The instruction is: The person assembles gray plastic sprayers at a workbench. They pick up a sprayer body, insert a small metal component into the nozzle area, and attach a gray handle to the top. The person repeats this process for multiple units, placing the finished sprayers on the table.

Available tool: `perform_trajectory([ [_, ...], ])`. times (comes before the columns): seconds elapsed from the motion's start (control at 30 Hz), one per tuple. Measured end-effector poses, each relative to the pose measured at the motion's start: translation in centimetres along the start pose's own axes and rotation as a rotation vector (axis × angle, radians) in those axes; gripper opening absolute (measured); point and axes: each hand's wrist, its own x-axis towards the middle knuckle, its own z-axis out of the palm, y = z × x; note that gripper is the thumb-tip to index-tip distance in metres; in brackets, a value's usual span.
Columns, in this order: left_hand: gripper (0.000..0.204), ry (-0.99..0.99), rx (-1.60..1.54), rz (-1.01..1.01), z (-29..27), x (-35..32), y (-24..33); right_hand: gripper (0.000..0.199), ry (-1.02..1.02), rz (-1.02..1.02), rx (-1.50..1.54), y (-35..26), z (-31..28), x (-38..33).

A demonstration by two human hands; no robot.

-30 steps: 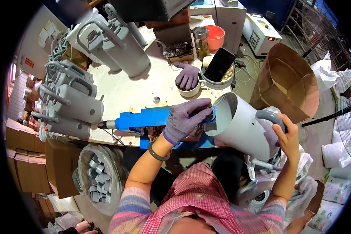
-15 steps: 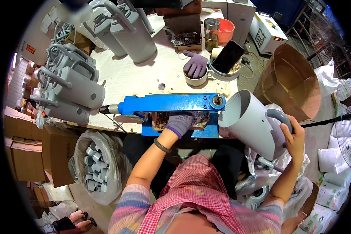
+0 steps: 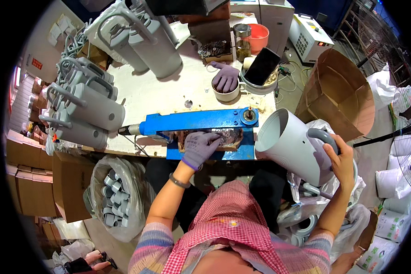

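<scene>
My left hand (image 3: pixel 199 148), in a grey-purple knit glove, is at the near side of the blue bar machine (image 3: pixel 194 121). Its thumb and fingertips are pinched together; anything between them is too small to make out. Just beyond the fingertips, beneath the bar, lies a shallow tray of small metal parts (image 3: pixel 230 136). My bare right hand (image 3: pixel 341 157) grips the dark grey handle of a large light grey jug (image 3: pixel 290 148). The jug is tilted, its wide open mouth facing up and left beside the machine's right end. A small hole shows in its wall near the handle.
Several grey jugs with handles (image 3: pixel 93 107) stand along the table's left side. A spare glove (image 3: pixel 226 77) lies on a white cup, near a phone (image 3: pixel 262 66) on a round tub. An open carton (image 3: pixel 338 96) is at right; a bag of grey pieces (image 3: pixel 118 196) at lower left.
My left hand has drawn back from beneath the blue bar, moving left and nearer with fingers now pinched. The right hand keeps hold of the jug, which has barely moved.
</scene>
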Motion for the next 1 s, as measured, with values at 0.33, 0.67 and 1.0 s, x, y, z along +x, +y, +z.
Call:
perform_trajectory([
  [0.33, 0.026, 0.308, -0.375, 0.413, -6.3, 6.3, 8.8, 0.03, 0.038, -0.01, 0.002, -0.6, -0.1, 0.5],
  [0.67, 0.022, 0.348, -0.185, 0.633, -5.5, 7.5, 8.8, 0.027, 0.007, -0.057, -0.02, -1.9, -1.1, 2.2],
  [1.0, 0.067, 0.028, -1.096, 0.072, -4.7, 5.4, 6.3, 0.04, -0.236, -0.32, -0.321, -12.0, 0.7, 11.7],
])
